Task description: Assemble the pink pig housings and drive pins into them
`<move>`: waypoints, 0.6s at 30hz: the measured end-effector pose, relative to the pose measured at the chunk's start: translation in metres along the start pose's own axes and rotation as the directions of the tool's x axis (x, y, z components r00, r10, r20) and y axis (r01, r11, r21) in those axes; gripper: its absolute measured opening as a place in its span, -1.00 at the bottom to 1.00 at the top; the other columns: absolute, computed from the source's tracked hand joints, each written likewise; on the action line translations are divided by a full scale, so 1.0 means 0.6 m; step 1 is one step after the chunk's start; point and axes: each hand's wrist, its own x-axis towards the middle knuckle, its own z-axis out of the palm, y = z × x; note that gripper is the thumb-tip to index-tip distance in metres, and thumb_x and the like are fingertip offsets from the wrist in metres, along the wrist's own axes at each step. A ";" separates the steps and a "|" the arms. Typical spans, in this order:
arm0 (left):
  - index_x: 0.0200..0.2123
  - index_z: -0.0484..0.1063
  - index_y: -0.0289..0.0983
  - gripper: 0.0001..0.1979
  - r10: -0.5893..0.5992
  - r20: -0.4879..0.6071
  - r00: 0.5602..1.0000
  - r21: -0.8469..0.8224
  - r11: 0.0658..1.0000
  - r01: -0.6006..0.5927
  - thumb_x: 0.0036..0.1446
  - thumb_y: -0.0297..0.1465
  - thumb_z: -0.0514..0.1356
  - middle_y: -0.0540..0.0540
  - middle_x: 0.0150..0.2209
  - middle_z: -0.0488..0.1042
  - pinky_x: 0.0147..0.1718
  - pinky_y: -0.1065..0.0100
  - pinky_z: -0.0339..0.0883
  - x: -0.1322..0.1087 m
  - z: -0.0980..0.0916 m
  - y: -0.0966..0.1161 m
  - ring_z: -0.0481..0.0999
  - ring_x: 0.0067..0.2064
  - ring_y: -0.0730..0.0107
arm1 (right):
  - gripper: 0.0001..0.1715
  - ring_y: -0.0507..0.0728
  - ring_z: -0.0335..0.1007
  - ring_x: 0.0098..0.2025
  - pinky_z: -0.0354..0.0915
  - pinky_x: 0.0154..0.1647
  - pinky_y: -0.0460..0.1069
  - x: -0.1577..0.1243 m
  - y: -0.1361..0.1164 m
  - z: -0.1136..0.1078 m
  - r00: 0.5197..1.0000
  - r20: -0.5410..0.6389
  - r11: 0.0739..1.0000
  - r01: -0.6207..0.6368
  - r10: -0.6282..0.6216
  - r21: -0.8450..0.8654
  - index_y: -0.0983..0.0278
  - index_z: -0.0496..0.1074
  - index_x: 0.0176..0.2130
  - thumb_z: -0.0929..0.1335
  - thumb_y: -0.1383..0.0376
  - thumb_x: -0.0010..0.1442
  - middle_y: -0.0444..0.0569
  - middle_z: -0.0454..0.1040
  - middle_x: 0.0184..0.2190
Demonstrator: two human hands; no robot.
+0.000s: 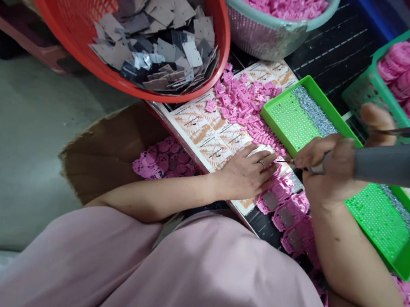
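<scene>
My right hand (326, 164) is wrapped round a grey electric screwdriver (392, 163), which lies nearly level and is blurred by motion. Its thin bit points left, close to the fingertips of my left hand (247, 174). That hand, with a ring on one finger, presses and steadies a pink plastic part (280, 169) on the table; much of the part is hidden. Beside it runs a row of pink plastic housings with grey metal plates (270, 200). Small loose pink pieces (246, 98) are heaped beyond my left hand.
A red basket (216, 69) of metal plates stands at upper left. Two green trays (276, 115) hold small silvery screws (313, 107). A pale basin (266, 35) and a green basket (372, 90) hold pink parts. More pink parts (166, 158) sit in a cardboard box (92, 149) below the table edge.
</scene>
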 end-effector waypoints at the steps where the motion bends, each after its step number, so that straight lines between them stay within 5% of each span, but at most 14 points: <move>1: -0.01 0.49 -0.31 -0.66 0.005 -0.012 1.000 0.002 1.000 -0.005 0.33 -0.26 0.05 -0.19 0.10 0.47 0.10 0.06 0.24 0.000 0.000 0.000 0.45 0.08 0.18 | -0.53 -0.03 0.13 -0.75 0.15 -0.76 -0.08 0.010 -0.005 -0.006 0.996 -0.065 0.997 0.064 -0.062 0.033 0.19 0.22 -0.64 0.39 0.08 0.16 -0.26 0.13 -0.77; 7: 0.00 0.46 -0.31 -0.67 0.002 -0.029 1.000 0.005 1.000 -0.001 0.32 -0.28 0.06 -0.18 0.10 0.48 0.08 0.10 0.26 0.000 -0.002 -0.001 0.45 0.06 0.20 | -0.37 -0.06 0.10 -0.82 0.07 -0.84 -0.12 0.061 0.014 -0.033 0.880 -0.419 0.968 0.250 -0.224 0.006 0.21 0.07 -0.78 0.39 0.15 0.14 -0.25 0.12 -0.85; 14: -0.01 0.46 -0.31 -0.68 0.011 0.018 1.000 -0.015 1.000 -0.011 0.31 -0.29 0.05 -0.21 0.15 0.43 0.07 0.08 0.25 0.000 -0.006 -0.003 0.46 0.04 0.20 | -0.56 -0.06 0.08 -0.81 0.07 -0.83 -0.09 0.056 0.066 -0.040 0.907 -0.353 0.972 0.233 -0.229 -0.031 0.17 0.22 -0.58 0.45 0.06 0.08 -0.32 0.16 -0.80; 18: -0.02 0.47 -0.32 -0.68 0.012 0.030 0.999 -0.015 1.000 -0.012 0.31 -0.28 0.05 -0.21 0.15 0.44 0.06 0.07 0.26 0.001 -0.007 -0.004 0.47 0.03 0.19 | -0.77 -0.05 0.10 -0.79 0.09 -0.78 -0.08 0.053 0.070 -0.045 0.933 -0.302 0.980 0.198 -0.198 -0.029 0.15 0.32 -0.30 0.41 0.11 0.15 -0.35 0.14 -0.77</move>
